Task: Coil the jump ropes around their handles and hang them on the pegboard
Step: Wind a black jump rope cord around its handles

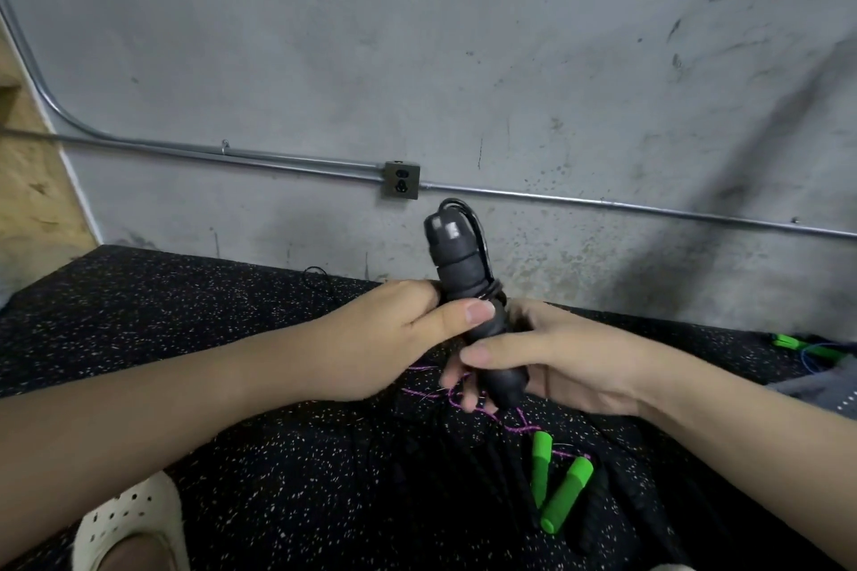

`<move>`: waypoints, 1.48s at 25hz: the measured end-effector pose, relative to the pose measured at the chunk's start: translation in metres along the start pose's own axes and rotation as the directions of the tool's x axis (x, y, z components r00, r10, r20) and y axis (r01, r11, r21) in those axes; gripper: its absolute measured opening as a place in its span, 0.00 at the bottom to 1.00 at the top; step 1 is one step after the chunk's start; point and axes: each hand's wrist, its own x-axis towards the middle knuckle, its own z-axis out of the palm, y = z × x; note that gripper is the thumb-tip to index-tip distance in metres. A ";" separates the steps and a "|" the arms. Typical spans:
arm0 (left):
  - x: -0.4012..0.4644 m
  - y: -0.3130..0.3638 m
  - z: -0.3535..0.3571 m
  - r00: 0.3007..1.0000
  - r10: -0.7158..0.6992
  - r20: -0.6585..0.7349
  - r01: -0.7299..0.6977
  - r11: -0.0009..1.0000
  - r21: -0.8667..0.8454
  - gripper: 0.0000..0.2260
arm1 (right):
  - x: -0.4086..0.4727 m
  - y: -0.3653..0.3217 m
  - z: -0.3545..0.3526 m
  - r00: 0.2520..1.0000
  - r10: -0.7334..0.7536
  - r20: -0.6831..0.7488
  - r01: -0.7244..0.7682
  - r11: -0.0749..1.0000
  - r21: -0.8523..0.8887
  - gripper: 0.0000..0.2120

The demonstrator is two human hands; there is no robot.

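Shoe (134, 524), pale and perforated, sits nearest, on the speckled mat (278, 454) below and left of the black handles. Green handles (559, 485) of another jump rope lie on the mat just below those black handles, their purple cord (463, 403) trailing up toward the hands, apparently waiting their turn.

Black handles (468, 315) stand upright, bundled together above the mat. The right hand (552, 362) curls its fingers round their lower part, likely steadying the bundle. The left hand (408, 329) grips the middle, thumb pressed across the front, probably pinning the black cord (480, 241) that loops over the top and wraps around them.

Beyond the handles, an outlet box (401, 180) and conduit (603, 199) run along the concrete wall (417, 37). No pegboard is in view.
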 end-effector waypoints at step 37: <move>0.000 -0.002 0.001 0.925 0.053 -0.377 0.030 0.977 0.211 0.28 | 0.004 0.002 0.000 0.845 -0.420 -0.331 0.302 0.886 -0.353 0.12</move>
